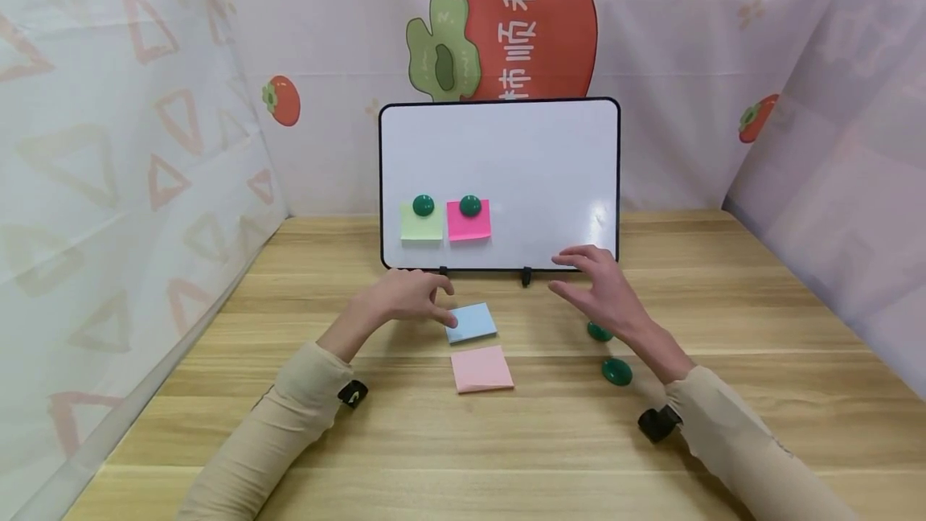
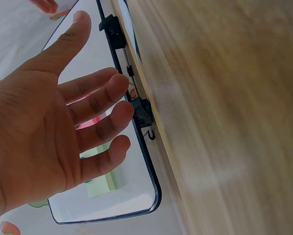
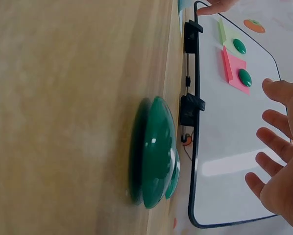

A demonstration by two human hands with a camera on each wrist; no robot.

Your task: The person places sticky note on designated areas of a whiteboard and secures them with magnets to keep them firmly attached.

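Note:
My left hand [image 1: 414, 296] hovers at the left edge of a blue sticky note pad [image 1: 473, 322], its thumb overlapping the pad's corner in the head view. In the left wrist view its fingers [image 2: 101, 100] are relaxed and the palm holds nothing. My right hand [image 1: 600, 288] is raised in front of the board's lower right corner, fingers spread and nothing in them. Below it on the table lie two green round magnets, one [image 1: 617, 371] in full sight and another [image 1: 599, 331] partly covered by the wrist. A pink sticky note pad [image 1: 482, 369] lies just nearer than the blue one.
A whiteboard [image 1: 550, 159] stands on black clips [image 1: 526, 276] at the back of the wooden table [image 1: 405, 457]. On its lower left, green magnets [image 1: 423, 205] hold a pale green note [image 1: 422, 227] and a bright pink note [image 1: 469, 228]. Printed curtains [image 1: 325, 159] enclose the table.

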